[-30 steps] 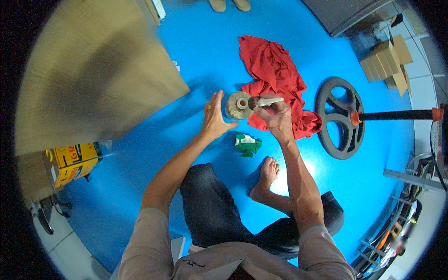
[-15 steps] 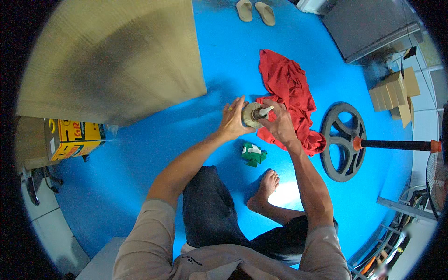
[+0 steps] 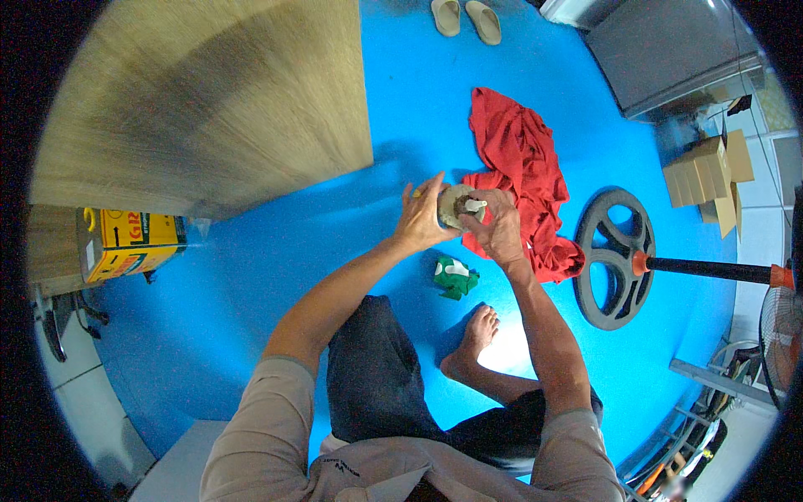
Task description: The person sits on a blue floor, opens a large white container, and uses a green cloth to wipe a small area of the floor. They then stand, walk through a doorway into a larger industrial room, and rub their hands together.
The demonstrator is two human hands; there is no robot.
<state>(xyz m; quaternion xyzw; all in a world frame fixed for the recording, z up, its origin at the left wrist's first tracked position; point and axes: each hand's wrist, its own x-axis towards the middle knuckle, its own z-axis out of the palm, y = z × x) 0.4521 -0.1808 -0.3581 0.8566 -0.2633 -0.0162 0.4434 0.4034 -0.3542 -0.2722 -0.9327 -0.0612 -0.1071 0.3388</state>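
A round tan, disc-shaped part is held up in front of me over the blue floor. My left hand cups its left side with the fingers spread. My right hand grips its right side, thumb near a small white piece sticking out of the part. A red cloth lies crumpled just beyond my right hand. A small green and white wad sits on the floor below my hands, near my bare foot.
A large wooden board covers the left. A black fan base with a black pole lies at the right. A yellow box sits at the left, cardboard boxes at the right, sandals at the top.
The view has tilted, so everything sits lower and more to the right in frame. Both hands stay on the round part, with the right hand closing further around its right side.
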